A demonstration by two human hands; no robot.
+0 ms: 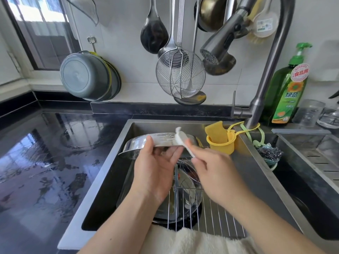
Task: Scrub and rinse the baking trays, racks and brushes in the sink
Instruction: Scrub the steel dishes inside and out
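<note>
My left hand (156,167) grips the near rim of a shiny round metal tray (135,145), holding it tilted above the sink (113,162). My right hand (212,169) pinches a white sponge pad (180,142) against the tray's upper edge. Below the hands lie a wire rack (214,213) and another metal pan (185,191), with a grey-handled brush (176,189) lying across them. The tray's far side is hidden behind the sponge pad and my fingers.
The faucet head (218,46) hangs above the sink's right side. A yellow holder with a sponge (221,140) and a dark scourer (269,153) sit at the right rim. A green detergent bottle (286,92) stands behind. Wet black counter (45,153) lies left; ladles and a wire skimmer (180,74) hang above.
</note>
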